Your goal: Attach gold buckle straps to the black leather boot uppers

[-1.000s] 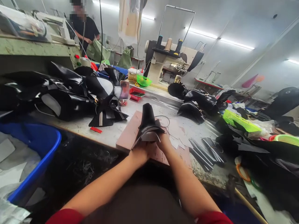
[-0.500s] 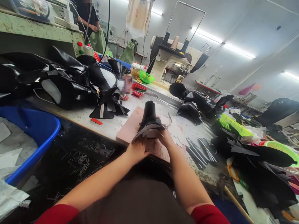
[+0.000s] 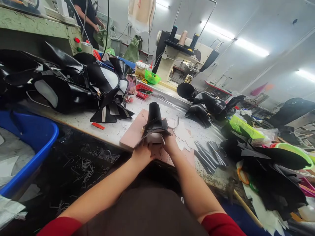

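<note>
Item: black upper [image 3: 154, 122], standing upright on the pink board [image 3: 133, 133] at the table's [image 3: 110, 132] near edge.
Hold: 2 hands. Our left hand [image 3: 142, 153] is closed on its near lower edge, our right hand [image 3: 171, 146] closed on the right flap.
Handling, in our judgement: grip evenly, line up the layered edges, and press down against the board so nothing slips.

Legible text: none.
- Hanging plastic bag [image 3: 139, 13], top centre: red print, too blurred to read.
- Phone [image 3: 132, 84], propped left of centre: lit screen, with no words that can be made out.
- Black leather piece [image 3: 154, 122], centre: any stamp or label is too small to tell.
</note>
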A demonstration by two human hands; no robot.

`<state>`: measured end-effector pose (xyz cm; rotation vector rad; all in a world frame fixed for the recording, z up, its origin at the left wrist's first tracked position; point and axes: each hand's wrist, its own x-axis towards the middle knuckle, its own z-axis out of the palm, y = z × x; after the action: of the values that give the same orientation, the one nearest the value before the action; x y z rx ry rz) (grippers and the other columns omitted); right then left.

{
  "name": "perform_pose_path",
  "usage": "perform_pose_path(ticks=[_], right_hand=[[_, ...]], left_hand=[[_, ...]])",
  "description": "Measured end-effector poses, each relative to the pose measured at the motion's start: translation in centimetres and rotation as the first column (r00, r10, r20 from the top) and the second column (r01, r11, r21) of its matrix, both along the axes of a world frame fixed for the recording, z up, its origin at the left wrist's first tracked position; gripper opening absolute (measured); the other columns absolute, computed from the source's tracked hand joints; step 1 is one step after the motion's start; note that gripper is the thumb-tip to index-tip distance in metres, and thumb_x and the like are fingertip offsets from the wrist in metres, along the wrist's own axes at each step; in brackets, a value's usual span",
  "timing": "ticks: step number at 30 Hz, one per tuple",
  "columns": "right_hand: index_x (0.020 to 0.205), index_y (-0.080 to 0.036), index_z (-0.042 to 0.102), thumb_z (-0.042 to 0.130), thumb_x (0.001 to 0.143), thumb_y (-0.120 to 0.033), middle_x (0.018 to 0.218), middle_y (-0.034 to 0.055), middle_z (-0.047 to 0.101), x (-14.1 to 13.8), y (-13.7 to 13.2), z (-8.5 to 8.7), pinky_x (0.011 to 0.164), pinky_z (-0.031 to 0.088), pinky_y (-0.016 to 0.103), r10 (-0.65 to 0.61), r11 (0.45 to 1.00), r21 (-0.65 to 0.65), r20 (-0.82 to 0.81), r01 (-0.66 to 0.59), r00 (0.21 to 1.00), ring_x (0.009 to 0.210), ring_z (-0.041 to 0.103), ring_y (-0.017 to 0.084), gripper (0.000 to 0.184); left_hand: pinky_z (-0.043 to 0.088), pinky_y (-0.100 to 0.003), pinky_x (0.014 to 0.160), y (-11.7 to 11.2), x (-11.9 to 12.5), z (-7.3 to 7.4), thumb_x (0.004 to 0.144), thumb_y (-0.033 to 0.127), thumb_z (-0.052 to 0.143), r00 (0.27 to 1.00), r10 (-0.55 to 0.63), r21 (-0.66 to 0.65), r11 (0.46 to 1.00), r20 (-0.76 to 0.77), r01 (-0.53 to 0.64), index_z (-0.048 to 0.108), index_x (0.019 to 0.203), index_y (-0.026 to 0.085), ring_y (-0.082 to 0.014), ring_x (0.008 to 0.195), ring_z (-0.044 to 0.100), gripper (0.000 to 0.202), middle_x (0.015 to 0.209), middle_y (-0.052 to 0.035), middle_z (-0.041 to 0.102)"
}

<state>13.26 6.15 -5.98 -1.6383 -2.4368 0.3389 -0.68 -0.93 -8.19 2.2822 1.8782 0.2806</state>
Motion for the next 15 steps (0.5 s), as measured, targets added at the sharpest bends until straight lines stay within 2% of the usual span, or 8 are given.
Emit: perform_pose_path(ticks=[3, 7, 10, 13, 15], right_hand=[[0.122, -0.016, 0.051, 0.046, 0.078, -0.007, 0.116, 0.0137, 0.06, -0.4, -0.1, -0.2, 0.085, 0.044, 0.034, -0.02, 1.0, -0.005, 0.03, 0.02, 0.999, 0.104, 0.055, 0.028, 0.045], [0.115, -0.015, 0.055, 0.043, 0.082, -0.009, 0.108, 0.015, 0.063, -0.9, 0.0, -0.1, 0.08, 0.046, 0.034, -0.045, 0.999, -0.025, 0.079, 0.047, 0.996, 0.099, 0.058, 0.027, 0.036], [0.114, -0.015, 0.055, 0.044, 0.082, -0.008, 0.105, 0.0145, 0.063, -1.1, -0.1, 0.4, 0.076, 0.047, 0.033, -0.047, 0.998, -0.043, 0.11, 0.052, 0.993, 0.093, 0.061, 0.026, 0.034], [0.119, -0.017, 0.05, 0.046, 0.083, -0.008, 0.11, 0.0133, 0.061, -1.5, -0.4, 0.8, 0.077, 0.046, 0.031, -0.017, 0.999, -0.04, 0.114, 0.021, 0.993, 0.096, 0.059, 0.024, 0.038], [0.121, -0.017, 0.048, 0.044, 0.087, -0.01, 0.113, 0.0135, 0.058, -2.2, -0.5, 0.6, 0.082, 0.045, 0.033, 0.0, 0.999, -0.036, 0.114, 0.005, 0.993, 0.099, 0.058, 0.023, 0.035]], left_hand=[[0.033, -0.048, 0.099, 0.4, 0.2, 0.4, 0.072, 0.038, 0.064, 1.0, 0.001, 0.006, 1.0, 0.003, -0.001, 0.044, 0.127, 0.004, -0.0428, 0.127, 0.03, 0.067, 0.143, -0.0263, 0.025], [0.021, -0.043, 0.107, 1.9, 1.2, 0.8, 0.073, 0.043, 0.061, 0.994, -0.104, 0.021, 0.994, 0.019, 0.104, 0.034, 0.134, 0.006, -0.0353, 0.132, 0.023, 0.076, 0.142, -0.0226, 0.029], [0.017, -0.042, 0.108, 3.4, 1.8, 0.2, 0.071, 0.049, 0.061, 0.984, -0.177, -0.003, 0.984, 0.031, 0.177, 0.026, 0.138, 0.007, -0.0333, 0.132, 0.025, 0.086, 0.142, -0.0217, 0.031], [0.016, -0.048, 0.107, 4.3, 1.6, -0.7, 0.067, 0.055, 0.061, 0.98, -0.197, -0.052, 0.979, 0.032, 0.199, 0.025, 0.138, 0.004, -0.0383, 0.133, 0.018, 0.094, 0.143, -0.0254, 0.025], [0.014, -0.049, 0.107, 4.5, 1.2, -1.1, 0.065, 0.059, 0.061, 0.975, -0.218, -0.075, 0.973, 0.032, 0.22, 0.025, 0.138, 0.007, -0.039, 0.134, 0.014, 0.097, 0.145, -0.0235, 0.02]])
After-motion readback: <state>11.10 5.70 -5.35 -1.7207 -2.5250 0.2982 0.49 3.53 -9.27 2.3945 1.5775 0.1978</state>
